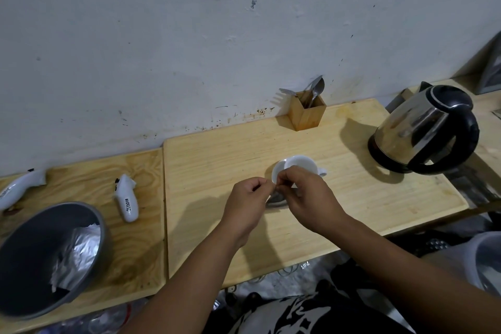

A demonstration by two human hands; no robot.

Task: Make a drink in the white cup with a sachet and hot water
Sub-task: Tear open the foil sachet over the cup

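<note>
The white cup (301, 164) stands on a white saucer (276, 173) in the middle of the wooden table, handle to the right. Just in front of it, my left hand (248, 203) and my right hand (306, 198) meet fingertip to fingertip, both pinching the top edge of a small dark sachet (276, 198). The sachet hangs between and below my fingers and is mostly hidden by them. A steel electric kettle (423, 130) with a black handle and lid sits on its base at the right, lid closed.
A wooden holder (307, 111) with a fork and spoons stands against the wall behind the cup. On the left board lie a grey bowl (51, 257) holding crumpled foil wrappers and two white controllers (127, 198), (19, 187). The table's front edge is close to my body.
</note>
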